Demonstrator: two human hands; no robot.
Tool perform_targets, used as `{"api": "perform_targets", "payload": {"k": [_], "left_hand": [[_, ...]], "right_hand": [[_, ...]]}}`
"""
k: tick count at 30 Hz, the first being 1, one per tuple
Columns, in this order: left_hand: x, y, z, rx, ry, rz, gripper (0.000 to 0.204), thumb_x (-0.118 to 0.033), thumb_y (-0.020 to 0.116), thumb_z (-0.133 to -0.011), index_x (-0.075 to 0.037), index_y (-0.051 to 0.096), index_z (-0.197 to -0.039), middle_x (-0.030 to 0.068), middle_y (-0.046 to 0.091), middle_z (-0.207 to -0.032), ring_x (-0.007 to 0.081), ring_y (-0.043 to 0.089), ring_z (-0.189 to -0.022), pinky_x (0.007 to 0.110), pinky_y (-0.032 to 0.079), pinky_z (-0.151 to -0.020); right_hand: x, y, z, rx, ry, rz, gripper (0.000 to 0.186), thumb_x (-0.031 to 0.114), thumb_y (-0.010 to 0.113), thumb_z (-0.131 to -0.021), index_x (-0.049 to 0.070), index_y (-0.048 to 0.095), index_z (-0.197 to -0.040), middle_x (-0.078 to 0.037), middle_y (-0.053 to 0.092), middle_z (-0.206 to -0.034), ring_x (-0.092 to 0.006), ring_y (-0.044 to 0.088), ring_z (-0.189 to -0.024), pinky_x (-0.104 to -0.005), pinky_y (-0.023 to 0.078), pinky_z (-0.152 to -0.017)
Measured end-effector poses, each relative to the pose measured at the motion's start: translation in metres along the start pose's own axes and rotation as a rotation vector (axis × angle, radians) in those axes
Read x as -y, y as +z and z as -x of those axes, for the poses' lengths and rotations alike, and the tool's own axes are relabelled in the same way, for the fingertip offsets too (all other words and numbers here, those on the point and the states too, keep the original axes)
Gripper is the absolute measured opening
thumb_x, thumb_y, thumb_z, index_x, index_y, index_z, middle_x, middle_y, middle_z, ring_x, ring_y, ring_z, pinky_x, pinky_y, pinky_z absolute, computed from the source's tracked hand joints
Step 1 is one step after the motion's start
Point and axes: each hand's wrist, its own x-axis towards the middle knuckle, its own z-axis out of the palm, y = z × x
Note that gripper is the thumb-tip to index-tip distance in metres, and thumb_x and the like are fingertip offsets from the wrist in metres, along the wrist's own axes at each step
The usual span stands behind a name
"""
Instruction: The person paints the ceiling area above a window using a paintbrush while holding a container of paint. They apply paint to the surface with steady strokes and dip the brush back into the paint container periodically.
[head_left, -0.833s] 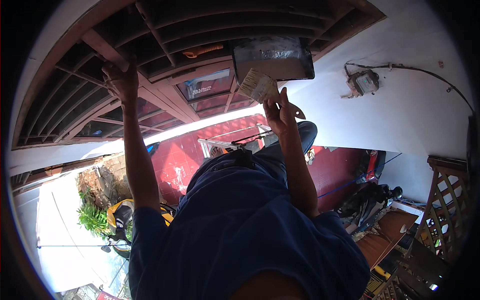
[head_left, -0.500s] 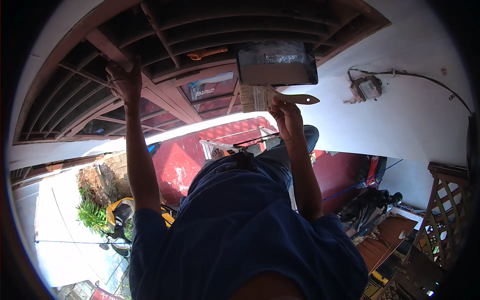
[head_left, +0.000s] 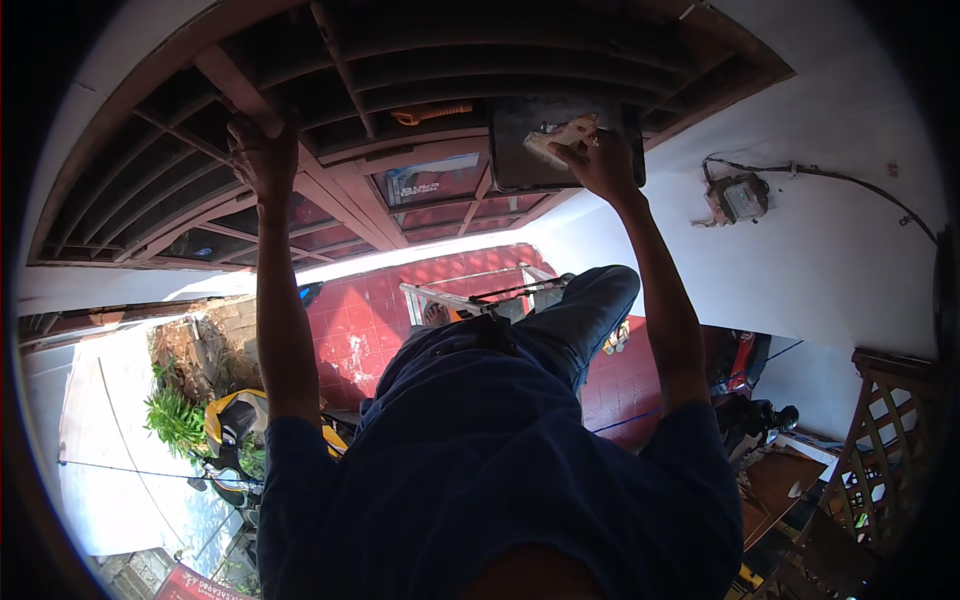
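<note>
My left hand is raised, fingers closed around an upright brown wooden bar of the slatted frame. My right hand reaches up to the dark rectangular tray beside the slats. Its fingers grip a wide paintbrush, pale and partly hidden by the hand, over the inside of the tray. How far the bristles touch what is in the tray, I cannot tell.
An orange-handled object lies on the slats left of the tray. A metal box with a cable is fixed to the white wall. Far below are a red tiled floor, a ladder, a plant and a wooden lattice.
My right hand has moved up and slightly right, carrying the paintbrush from below the tray to over its inside. My left hand keeps hold of the bar. The view has shifted slightly.
</note>
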Motion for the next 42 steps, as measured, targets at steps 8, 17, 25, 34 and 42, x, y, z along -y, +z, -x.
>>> {"api": "perform_targets", "payload": {"k": [8,17,25,34,42], "left_hand": [[0.004,0.001,0.001,-0.016,0.011,0.004,0.067,-0.051,0.079,-0.061,-0.004,0.049,-0.097,0.0164,0.059,-0.093,0.0364,0.059,-0.091,0.048,0.045,-0.078],[0.003,0.002,0.000,-0.019,0.009,-0.017,0.067,-0.053,0.079,-0.061,-0.004,0.049,-0.096,0.0155,0.058,-0.092,0.0361,0.059,-0.090,0.048,0.045,-0.077],[0.006,0.005,0.001,-0.021,-0.013,-0.023,0.068,-0.054,0.078,-0.061,-0.004,0.048,-0.095,0.0156,0.057,-0.094,0.0365,0.058,-0.091,0.048,0.044,-0.077],[0.000,0.003,0.001,-0.021,0.004,-0.020,0.067,-0.055,0.077,-0.062,-0.005,0.048,-0.096,0.0154,0.057,-0.093,0.0370,0.058,-0.090,0.048,0.044,-0.076],[-0.004,-0.006,0.004,0.058,-0.042,-0.011,0.068,-0.045,0.078,-0.065,-0.004,0.043,-0.107,0.0205,0.055,-0.101,0.0418,0.054,-0.099,0.052,0.044,-0.080]], "right_hand": [[0.007,0.009,-0.010,0.132,0.023,0.010,0.039,0.037,0.073,-0.076,-0.001,0.066,-0.077,-0.016,0.065,-0.068,-0.0306,0.066,-0.063,-0.0372,0.052,-0.056],[0.011,0.019,-0.006,0.128,0.040,-0.061,0.044,0.041,0.072,-0.077,-0.002,0.066,-0.082,-0.017,0.065,-0.068,-0.0297,0.066,-0.063,-0.0374,0.052,-0.057],[-0.020,0.029,-0.006,-0.016,0.080,-0.115,0.049,0.046,0.071,-0.076,-0.002,0.066,-0.084,-0.016,0.064,-0.066,-0.0299,0.065,-0.062,-0.0377,0.051,-0.056],[-0.025,0.035,0.009,0.018,0.049,-0.033,0.053,0.051,0.065,-0.079,0.000,0.065,-0.094,-0.017,0.066,-0.081,-0.0303,0.065,-0.074,-0.0384,0.051,-0.065],[0.012,-0.048,-0.002,-0.156,0.237,-0.480,0.031,0.027,0.073,-0.080,0.004,0.065,-0.098,-0.010,0.067,-0.087,-0.0183,0.065,-0.075,-0.0313,0.052,-0.064]]}}
